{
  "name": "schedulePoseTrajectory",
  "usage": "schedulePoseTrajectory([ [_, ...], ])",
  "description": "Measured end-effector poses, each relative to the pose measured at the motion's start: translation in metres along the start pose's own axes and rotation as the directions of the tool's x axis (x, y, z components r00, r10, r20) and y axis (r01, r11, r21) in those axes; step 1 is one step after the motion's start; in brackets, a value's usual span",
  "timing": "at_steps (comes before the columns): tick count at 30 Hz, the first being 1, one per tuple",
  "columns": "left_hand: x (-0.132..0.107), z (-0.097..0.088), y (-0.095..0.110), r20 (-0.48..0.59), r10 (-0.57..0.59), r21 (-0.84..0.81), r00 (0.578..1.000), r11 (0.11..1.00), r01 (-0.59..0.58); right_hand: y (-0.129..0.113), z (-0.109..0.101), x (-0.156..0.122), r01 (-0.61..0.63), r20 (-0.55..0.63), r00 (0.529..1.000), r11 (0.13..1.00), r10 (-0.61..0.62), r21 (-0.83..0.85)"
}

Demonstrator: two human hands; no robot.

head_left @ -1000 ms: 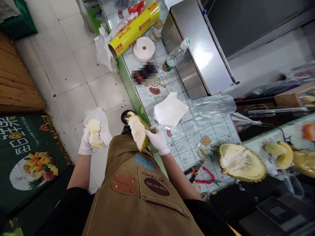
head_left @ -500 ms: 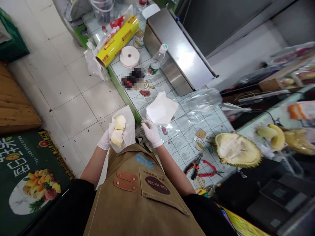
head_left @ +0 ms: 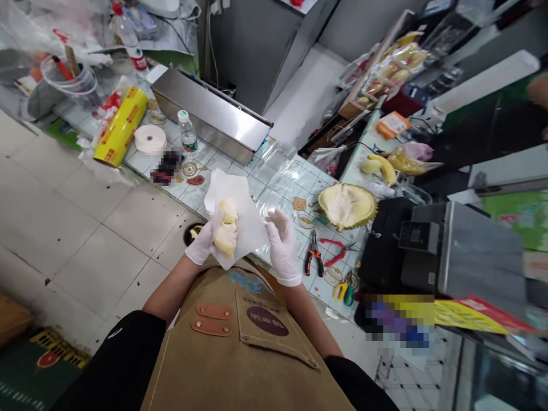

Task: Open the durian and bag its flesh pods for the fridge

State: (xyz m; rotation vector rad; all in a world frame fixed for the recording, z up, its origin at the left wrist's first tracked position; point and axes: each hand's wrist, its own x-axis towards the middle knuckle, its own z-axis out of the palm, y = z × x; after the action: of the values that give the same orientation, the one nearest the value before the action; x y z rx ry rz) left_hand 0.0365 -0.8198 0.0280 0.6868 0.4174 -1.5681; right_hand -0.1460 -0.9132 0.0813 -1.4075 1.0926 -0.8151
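My left hand (head_left: 200,246), in a white glove, is closed under a white sheet (head_left: 240,222) that carries pale yellow durian flesh (head_left: 226,231). My right hand (head_left: 282,245), also gloved, hovers just right of the sheet with its fingers spread and nothing in it. Both hands are in front of my brown apron, above the near edge of the tiled counter (head_left: 274,182). An opened durian half (head_left: 346,205) lies on the counter to the right.
On the counter lie pliers (head_left: 313,260), red-handled scissors (head_left: 338,251), a water bottle (head_left: 187,132), a yellow cling-film roll (head_left: 121,127), a tape roll (head_left: 149,139) and a steel box (head_left: 209,117). A black scale (head_left: 422,245) stands at right; bananas (head_left: 379,165) lie behind.
My right hand let go of the durian shell piece and rose empty beside the sheet. My left hand brought the flesh on the sheet in front of me. The view swung right.
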Motion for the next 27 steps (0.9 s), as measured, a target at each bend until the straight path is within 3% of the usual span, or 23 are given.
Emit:
schedulePoseTrajectory([
  [2, 0.010, 0.017, -0.011, -0.011, 0.028, -0.003, 1.000, 1.000, -0.028, 0.012, -0.011, -0.006, -0.122, 0.057, 0.992, 0.983, 0.115, 0.136],
  [4, 0.020, 0.030, -0.021, 0.001, 0.077, 0.006, 0.997, 0.997, -0.077, 0.023, -0.014, -0.010, -0.270, 0.218, 0.954, 0.909, 0.207, 0.317],
  [6, 0.027, 0.040, -0.030, 0.014, 0.117, 0.034, 0.993, 0.992, -0.118, 0.031, -0.011, -0.013, -0.374, 0.361, 0.907, 0.808, 0.216, 0.456],
  [9, 0.034, 0.049, -0.041, 0.042, 0.148, 0.088, 0.988, 0.985, -0.151, 0.036, -0.005, -0.015, -0.399, 0.389, 0.897, 0.760, 0.208, 0.514],
  [14, 0.039, 0.059, -0.052, 0.096, 0.159, 0.164, 0.983, 0.971, -0.173, 0.031, -0.012, -0.022, -0.290, 0.307, 0.939, 0.836, 0.154, 0.465],
  [17, 0.044, 0.066, -0.056, 0.075, 0.061, 0.174, 0.995, 0.982, -0.073, 0.028, -0.023, -0.032, -0.254, 0.259, 0.953, 0.877, 0.155, 0.408],
  [20, 0.047, 0.067, -0.056, 0.025, -0.029, 0.132, 0.999, 0.991, 0.025, 0.033, -0.037, -0.037, -0.179, 0.050, 0.984, 0.943, 0.171, 0.281],
  [22, 0.042, 0.059, -0.050, -0.010, -0.044, 0.103, 0.999, 0.994, 0.045, 0.039, -0.043, -0.032, -0.104, -0.184, 0.972, 0.972, 0.144, 0.212],
  [24, 0.032, 0.045, -0.039, -0.049, -0.018, 0.084, 0.999, 0.996, 0.022, 0.044, -0.041, -0.015, -0.075, -0.343, 0.930, 0.982, 0.131, 0.173],
  [27, 0.007, 0.015, -0.014, -0.116, 0.082, 0.059, 0.990, 0.995, -0.075, 0.049, -0.012, 0.028, -0.121, -0.326, 0.935, 0.989, 0.141, 0.082],
])
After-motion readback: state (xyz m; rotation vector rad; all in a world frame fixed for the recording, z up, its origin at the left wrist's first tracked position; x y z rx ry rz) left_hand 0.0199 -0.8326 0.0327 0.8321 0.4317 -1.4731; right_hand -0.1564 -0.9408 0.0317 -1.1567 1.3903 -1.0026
